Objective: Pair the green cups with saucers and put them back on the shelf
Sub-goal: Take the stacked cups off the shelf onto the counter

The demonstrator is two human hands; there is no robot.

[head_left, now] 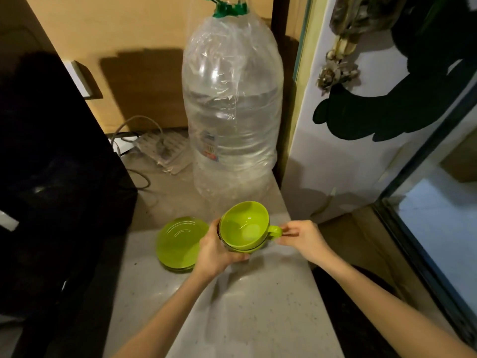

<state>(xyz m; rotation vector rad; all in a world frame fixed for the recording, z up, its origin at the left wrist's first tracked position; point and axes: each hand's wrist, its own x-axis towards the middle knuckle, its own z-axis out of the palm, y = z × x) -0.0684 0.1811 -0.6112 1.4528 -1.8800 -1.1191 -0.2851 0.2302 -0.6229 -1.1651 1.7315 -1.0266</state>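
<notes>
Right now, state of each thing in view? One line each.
green cups: nested stack, upright, empty, held above the counter.
left hand: wrapped around the stack's side.
right hand: fingers pinching the top cup's handle.
saucers: stacked on the counter, no cup on them.
water bottle: upright, partly full, capped.

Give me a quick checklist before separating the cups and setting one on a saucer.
1. Left hand cradles the nested green cups: ok.
2. Right hand pinches the top cup's handle: ok.
3. Saucers lie stacked on the counter, top one bare: ok.
4. Number of cups in the stack: cannot tell.
5. Water bottle stands behind, clear of the saucers: ok.
6. Shelf in view: not ok.
</notes>
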